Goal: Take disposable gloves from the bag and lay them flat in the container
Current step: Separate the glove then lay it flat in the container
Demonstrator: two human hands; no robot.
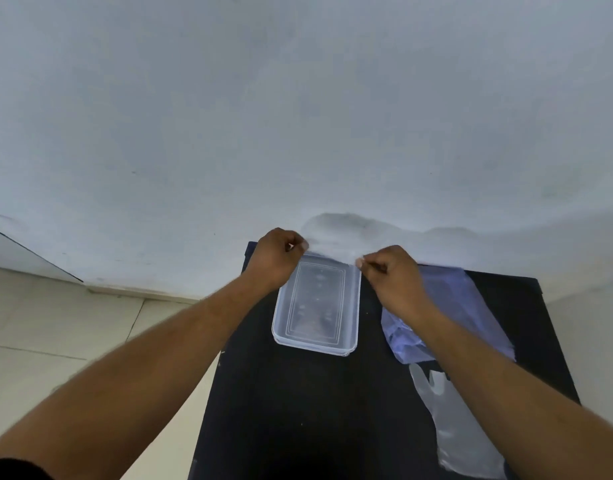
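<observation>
Left hand (276,258) closed in a pinch, thumb against fingertips, clamped on one edge of a thin clear glove (332,252). Right hand (389,275) likewise pinched shut on the opposite edge of the same glove. Glove is stretched between the two hands, nearly see-through, pale and filmy; its upper part blurs into the white wall (298,116) behind, so its full outline cannot be told. Its lower edge hangs over the far end of the container (284,337), whether touching the rim or just above it I cannot tell. Container: clear plastic, rectangular, rounded corners, open on top, a raised frame pattern on its floor; sits on the dark counter (298,410) directly below and between both hands, left hand over its far left corner, right hand just beside its far right corner. Bag (467,306): bluish translucent plastic, crumpled, lying flat on the counter right of the container, partly under the right wrist and forearm. Second glove (450,431), clear and whitish, fingers pointing away from the person, lies flat on the counter nearer the person than the bag, right forearm crossing above it. Light tiled floor (55,323) left of the counter.
</observation>
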